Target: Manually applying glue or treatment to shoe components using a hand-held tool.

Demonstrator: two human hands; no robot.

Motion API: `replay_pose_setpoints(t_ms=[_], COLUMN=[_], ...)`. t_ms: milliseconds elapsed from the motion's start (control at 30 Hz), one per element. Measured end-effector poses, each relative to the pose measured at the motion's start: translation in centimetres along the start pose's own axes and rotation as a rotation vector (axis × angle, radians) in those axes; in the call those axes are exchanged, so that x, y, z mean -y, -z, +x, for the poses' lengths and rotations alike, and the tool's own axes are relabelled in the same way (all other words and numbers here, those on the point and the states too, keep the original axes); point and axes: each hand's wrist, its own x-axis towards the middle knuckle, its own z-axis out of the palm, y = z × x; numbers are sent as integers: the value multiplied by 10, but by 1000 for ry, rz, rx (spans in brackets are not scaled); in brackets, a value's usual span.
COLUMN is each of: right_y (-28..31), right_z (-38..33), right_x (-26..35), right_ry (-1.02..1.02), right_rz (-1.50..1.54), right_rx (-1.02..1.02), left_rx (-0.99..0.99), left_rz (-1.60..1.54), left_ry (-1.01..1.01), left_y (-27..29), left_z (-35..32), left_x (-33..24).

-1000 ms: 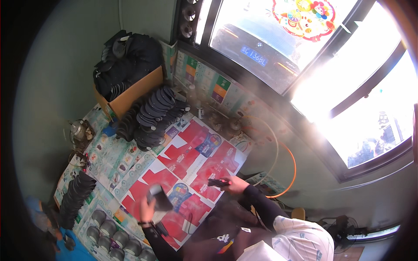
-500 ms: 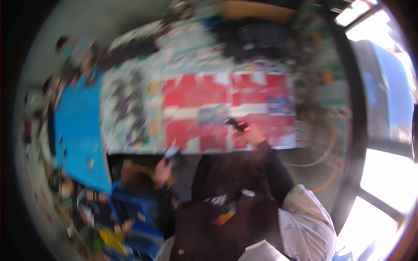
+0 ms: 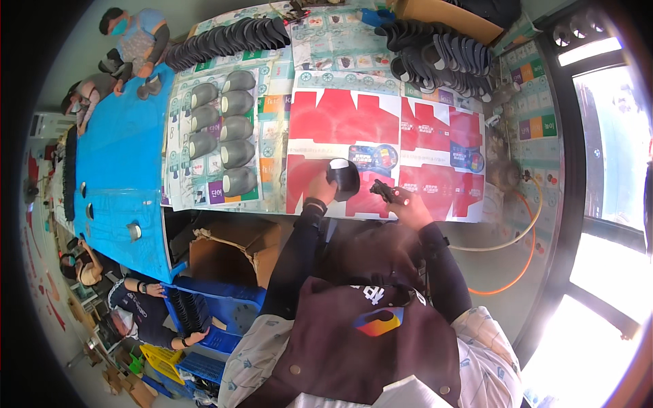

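My left hand [image 3: 322, 187] is closed round a dark shoe upper [image 3: 345, 178] with a pale patch at its top, held over the near edge of the red and white printed sheet [image 3: 323, 126]. Just right of it, my right hand [image 3: 412, 209] grips a small black hand tool [image 3: 388, 192] with red spots at its rear. The tool's front end points at the shoe upper, and a small gap separates the two. Left of the sheet, several similar dark shoe uppers [image 3: 237, 155] stand in two columns on the table.
Black curved shoe parts are stacked in a row [image 3: 228, 42] at the back left and in a pile [image 3: 442, 58] at the back right. A blue-covered table [image 3: 126, 183] adjoins on the left, with co-workers around it. An orange hose [image 3: 520, 272] loops at right; a cardboard box [image 3: 228, 255] stands below the table.
My left hand has risen from below the table edge to over the sheet, with the shoe upper now beside the tool. My right hand stays near the sheet's front, still gripping the tool.
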Motion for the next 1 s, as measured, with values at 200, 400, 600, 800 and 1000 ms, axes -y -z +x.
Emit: replay_pose_setpoints(t_ms=[200,400,600,800,1000], right_y=[-39,-59,-61,-56,-47], right_z=[11,29,46,46,49], right_x=[53,61,59,62,58], right_ry=[46,68,116,125,138], right_rz=[-78,-53,-150,-165,-215], right_rx=[13,-35,-86,-54,-118], left_rx=[157,359,264,402,347], left_rz=[-111,-550,-686,-737,-675], left_ry=[-29,144,265,248,297], left_y=[1,8,9,23,19], left_z=[7,7,0,0,-1], left_x=[19,36,30,23,19])
